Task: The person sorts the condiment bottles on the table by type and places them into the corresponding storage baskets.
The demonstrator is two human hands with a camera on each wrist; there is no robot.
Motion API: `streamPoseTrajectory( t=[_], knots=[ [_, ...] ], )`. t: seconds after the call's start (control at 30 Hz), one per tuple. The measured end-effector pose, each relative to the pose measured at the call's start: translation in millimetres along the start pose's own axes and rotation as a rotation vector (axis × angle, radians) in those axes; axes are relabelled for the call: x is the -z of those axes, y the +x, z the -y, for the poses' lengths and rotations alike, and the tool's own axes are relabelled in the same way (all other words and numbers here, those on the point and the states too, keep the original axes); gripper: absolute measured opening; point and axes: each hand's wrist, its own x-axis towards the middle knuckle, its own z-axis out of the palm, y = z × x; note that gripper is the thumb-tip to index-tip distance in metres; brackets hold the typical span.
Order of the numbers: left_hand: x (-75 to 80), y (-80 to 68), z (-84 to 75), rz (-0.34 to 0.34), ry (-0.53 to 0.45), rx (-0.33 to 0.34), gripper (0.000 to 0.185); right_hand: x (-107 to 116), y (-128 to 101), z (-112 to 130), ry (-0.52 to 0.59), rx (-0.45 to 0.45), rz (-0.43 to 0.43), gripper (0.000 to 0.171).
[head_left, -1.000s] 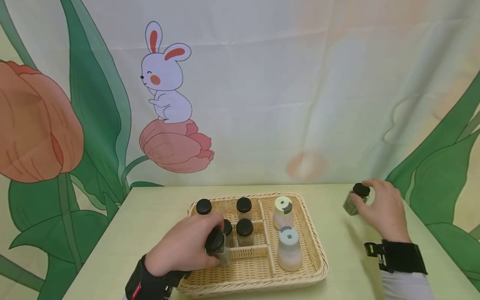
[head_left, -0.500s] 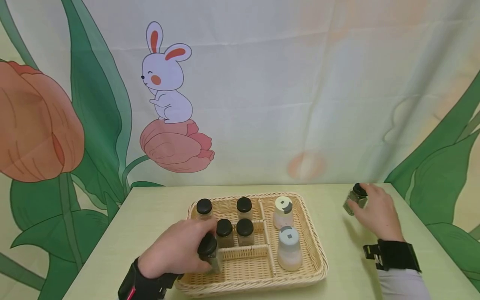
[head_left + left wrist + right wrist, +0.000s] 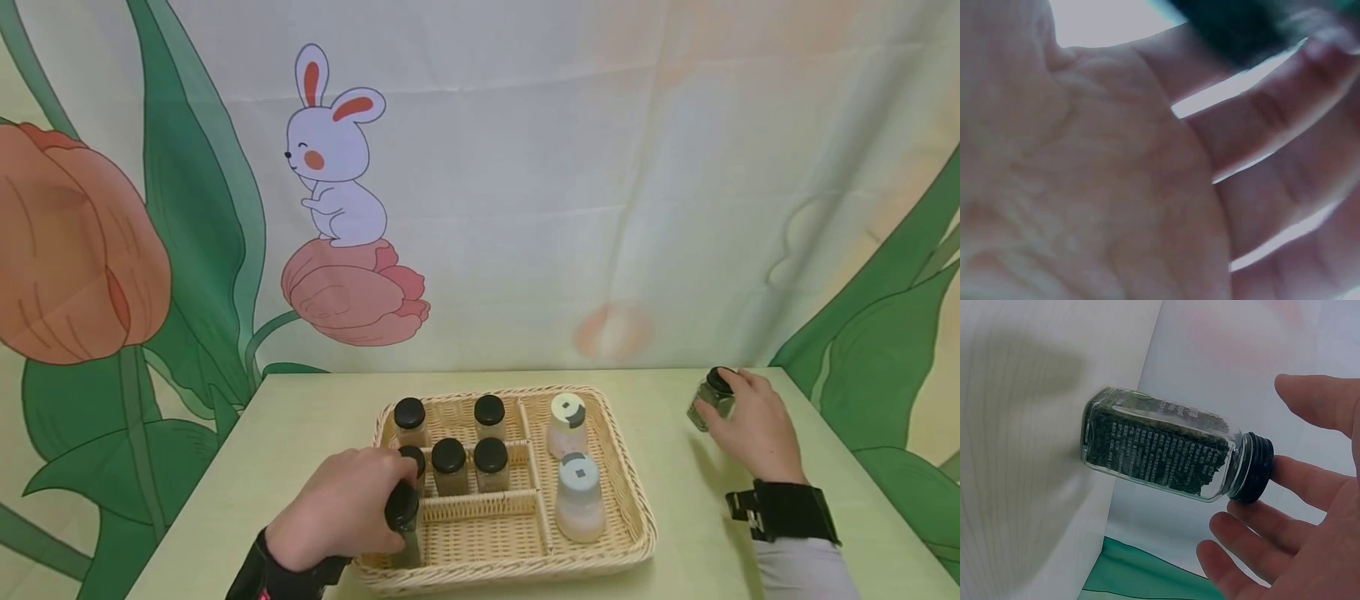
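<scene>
My left hand (image 3: 341, 508) pinches a black-capped spice jar (image 3: 405, 533) between thumb and fingers, over the front-left compartment of the wicker basket (image 3: 600, 569). Whether its base touches the basket floor is unclear. The left wrist view shows my palm and a blurred dark part of the jar at the top. On the table's far right stands another black-capped spice jar (image 3: 1160, 444) holding dried green herbs. My right hand (image 3: 759, 425) is beside it; in the right wrist view the loosely bent fingers touch the cap (image 3: 1257, 467), while the thumb stays apart.
Several black-capped jars (image 3: 450, 471) stand in the basket's back and middle left compartments. Two pale-lidded shakers (image 3: 580, 500) occupy its right compartment. A printed curtain (image 3: 510, 208) hangs behind the light table (image 3: 247, 467).
My left hand has carried its jar left and slightly nearer, uncovering the middle-row jars. My right hand has shifted a little left at the herb jar, which has stayed in place.
</scene>
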Motion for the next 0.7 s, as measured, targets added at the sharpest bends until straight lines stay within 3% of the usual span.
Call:
streamPoseTrajectory(
  t=[0.17, 0.7],
  knots=[
    [0.1, -2.7, -2.5, 0.022, 0.017, 0.018, 0.037, 0.4, -0.1, 0.3, 0.003, -0.001, 0.006, 0.062],
    [0.2, -4.3, -5.3, 0.030, 0.050, 0.077, 0.037, -0.5, -0.4, -1.0, 0.007, -0.006, 0.016, 0.063]
  ],
)
